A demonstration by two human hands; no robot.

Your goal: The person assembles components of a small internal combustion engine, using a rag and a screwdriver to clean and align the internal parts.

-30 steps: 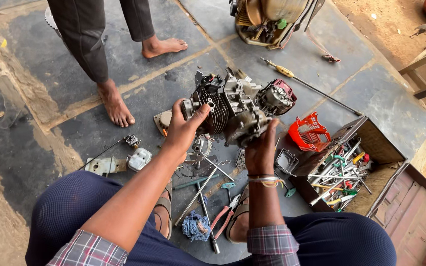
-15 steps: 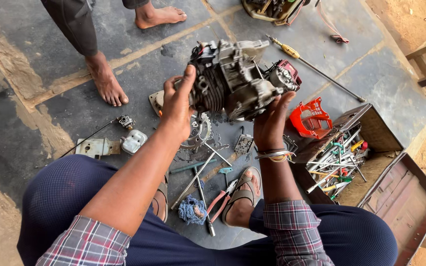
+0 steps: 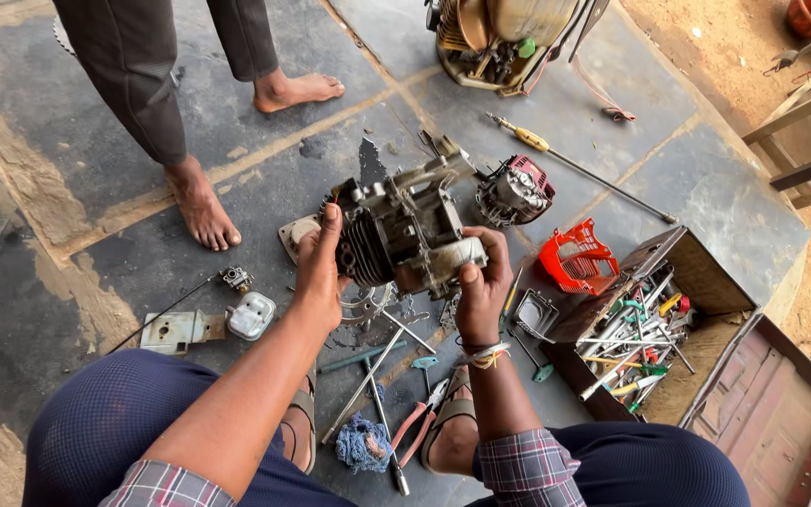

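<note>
My left hand point(image 3: 319, 268) and right hand point(image 3: 482, 282) clamp the engine block point(image 3: 405, 230), at nine and four o'clock. It looks heavy, rigid, greasy; I'd grip the casing.

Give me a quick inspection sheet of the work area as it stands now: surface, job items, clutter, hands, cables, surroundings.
Surface: dark stone-slab floor, dusty, with pale joints.
Job's things: small engine block, held off the floor between both hands.
Clutter: pliers, blue rag, T-handle wrenches, red plastic cover, red-capped engine part, long screwdriver, small metal parts at left.
Hands: left hand on the block's finned side; right hand under its other end.
Cables: thin wire by the carburettor.
Surroundings: open metal toolbox full of tools, another machine, a barefoot person standing.
</note>
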